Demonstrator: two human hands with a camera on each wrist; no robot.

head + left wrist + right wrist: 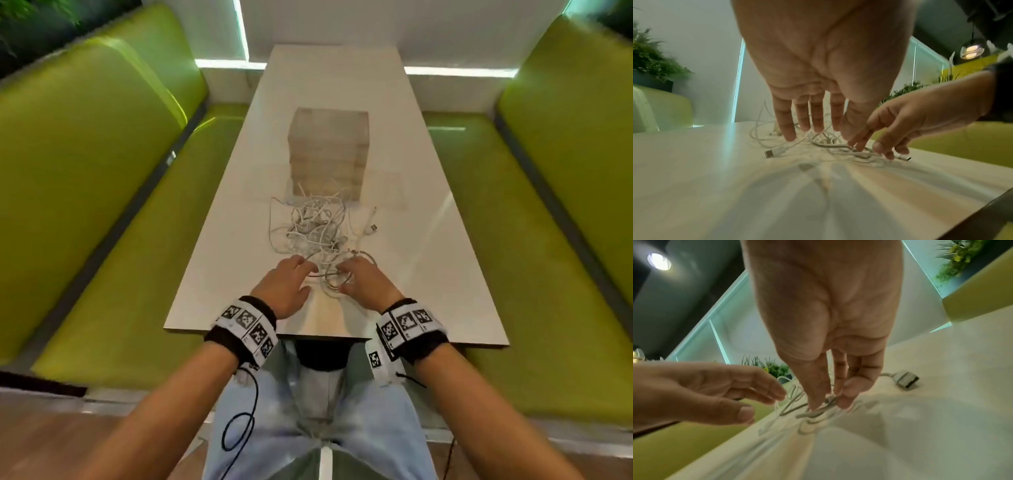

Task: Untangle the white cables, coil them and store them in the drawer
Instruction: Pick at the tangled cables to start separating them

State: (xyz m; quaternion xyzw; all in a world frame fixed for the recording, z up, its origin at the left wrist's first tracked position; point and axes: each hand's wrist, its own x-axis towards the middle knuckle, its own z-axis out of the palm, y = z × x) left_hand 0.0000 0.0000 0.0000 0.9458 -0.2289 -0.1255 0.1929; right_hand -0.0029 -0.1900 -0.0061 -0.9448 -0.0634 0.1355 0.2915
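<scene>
Cables: white tangle at mid-frame of the head view, on the table, its near loops between the two hands; far edge touching the foot of the drawers; still knotted, nothing coiled
Plugs: one USB plug lies loose at centre left of the left-wrist view, just below the left fingertips; a second plug lies at right of the right-wrist view, beside the right hand; a third end lies right of the tangle in the head view
Left hand: lower centre of the head view, palm down over the near left of the tangle; fingers straight and spread, tips just reaching the strands; holding nothing
Right hand: just right of the left one; thumb and fingers brought together on a cable strand at centre of the right-wrist view, pinching it low against the table
Drawers: small pale unit upright at upper centre of the head view, beyond the tangle; whether any drawer is open I cannot tell
Benches: green seats along both sides of the frame, flanking the table
Wrists: bands with black-and-white markers on both, at the near table edge
</scene>
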